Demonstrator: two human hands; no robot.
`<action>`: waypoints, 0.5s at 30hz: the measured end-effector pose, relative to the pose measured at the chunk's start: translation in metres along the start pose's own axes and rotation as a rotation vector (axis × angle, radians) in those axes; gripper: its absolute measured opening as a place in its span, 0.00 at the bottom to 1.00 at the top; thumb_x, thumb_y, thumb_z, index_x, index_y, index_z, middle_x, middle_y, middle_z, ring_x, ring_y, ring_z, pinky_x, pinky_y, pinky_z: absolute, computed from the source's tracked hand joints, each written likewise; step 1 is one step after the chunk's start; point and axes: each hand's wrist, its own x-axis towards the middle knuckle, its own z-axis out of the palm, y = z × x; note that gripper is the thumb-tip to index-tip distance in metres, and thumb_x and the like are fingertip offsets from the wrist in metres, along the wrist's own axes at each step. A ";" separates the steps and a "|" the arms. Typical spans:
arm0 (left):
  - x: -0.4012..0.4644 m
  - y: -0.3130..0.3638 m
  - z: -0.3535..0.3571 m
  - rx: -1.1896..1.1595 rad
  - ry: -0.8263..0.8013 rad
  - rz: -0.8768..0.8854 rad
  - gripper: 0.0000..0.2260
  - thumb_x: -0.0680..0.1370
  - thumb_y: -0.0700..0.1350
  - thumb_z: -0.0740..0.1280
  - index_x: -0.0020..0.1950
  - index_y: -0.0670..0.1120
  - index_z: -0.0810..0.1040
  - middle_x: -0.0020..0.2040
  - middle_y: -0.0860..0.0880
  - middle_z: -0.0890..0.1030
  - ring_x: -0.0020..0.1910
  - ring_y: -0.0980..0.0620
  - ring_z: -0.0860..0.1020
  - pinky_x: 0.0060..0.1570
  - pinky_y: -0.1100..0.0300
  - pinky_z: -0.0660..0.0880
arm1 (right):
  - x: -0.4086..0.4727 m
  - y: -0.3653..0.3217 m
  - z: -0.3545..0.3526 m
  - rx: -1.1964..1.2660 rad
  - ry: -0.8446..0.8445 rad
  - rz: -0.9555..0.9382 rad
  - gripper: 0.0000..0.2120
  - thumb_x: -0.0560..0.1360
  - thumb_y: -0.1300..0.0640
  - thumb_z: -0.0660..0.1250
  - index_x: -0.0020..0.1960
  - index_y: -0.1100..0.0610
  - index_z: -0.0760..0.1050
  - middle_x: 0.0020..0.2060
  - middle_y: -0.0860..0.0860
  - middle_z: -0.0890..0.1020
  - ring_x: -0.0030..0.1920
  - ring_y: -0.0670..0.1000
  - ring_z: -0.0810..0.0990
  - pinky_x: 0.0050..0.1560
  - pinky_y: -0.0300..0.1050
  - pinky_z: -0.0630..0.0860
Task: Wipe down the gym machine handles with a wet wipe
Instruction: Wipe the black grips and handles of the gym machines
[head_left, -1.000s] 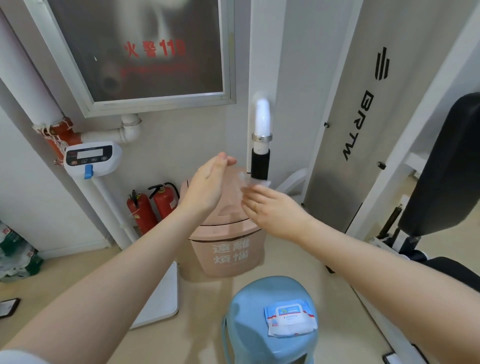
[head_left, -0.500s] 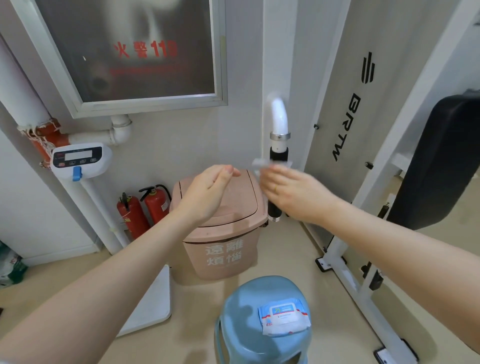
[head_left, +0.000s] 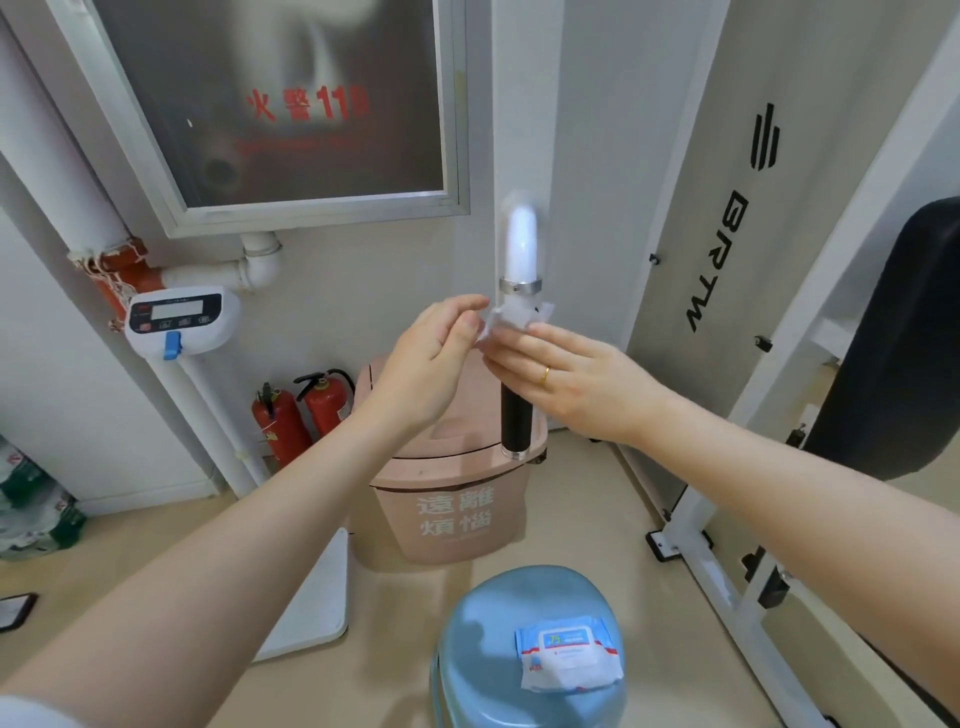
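Right hand (head_left: 566, 379) presses a wipe (head_left: 511, 322) against the handle (head_left: 517, 415), fingers laid nearly straight over it, just under the metal ring. Left hand (head_left: 431, 364) hovers beside the handle, grip loose and wide, fingertips at the wipe's edge. Below the handle, a wipes pack (head_left: 569, 652) lies on a blue stool (head_left: 483, 639)

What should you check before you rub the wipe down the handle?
1. Wipe against the handle: ok, at its top, just under the metal ring.
2. Right hand holds the wipe: ok, fingers lie on it.
3. Left hand helping: cannot tell, its fingertips are at the wipe's edge.
4. Black grip below uncovered: ok.
5. Wipe wet enough: cannot tell.
6. Spare pack nearby: ok, on the stool.
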 end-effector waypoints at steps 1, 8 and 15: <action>0.002 0.002 0.003 -0.011 0.003 -0.003 0.14 0.82 0.44 0.54 0.64 0.48 0.73 0.58 0.50 0.77 0.54 0.57 0.76 0.58 0.57 0.72 | -0.002 -0.009 0.006 -0.001 -0.007 -0.027 0.18 0.78 0.64 0.57 0.66 0.59 0.72 0.66 0.52 0.74 0.68 0.51 0.70 0.72 0.48 0.54; 0.006 0.005 0.001 -0.078 0.082 -0.060 0.10 0.81 0.44 0.58 0.52 0.56 0.77 0.48 0.58 0.80 0.52 0.58 0.78 0.58 0.58 0.73 | 0.022 0.015 0.009 0.094 0.165 -0.076 0.15 0.77 0.63 0.62 0.62 0.56 0.77 0.61 0.50 0.79 0.66 0.50 0.73 0.70 0.47 0.61; 0.003 0.008 0.001 0.002 -0.013 -0.059 0.10 0.81 0.44 0.58 0.60 0.54 0.72 0.54 0.60 0.78 0.54 0.64 0.76 0.54 0.71 0.70 | -0.004 -0.021 0.034 0.147 0.048 -0.371 0.12 0.73 0.60 0.65 0.55 0.55 0.80 0.60 0.50 0.80 0.65 0.50 0.74 0.74 0.50 0.48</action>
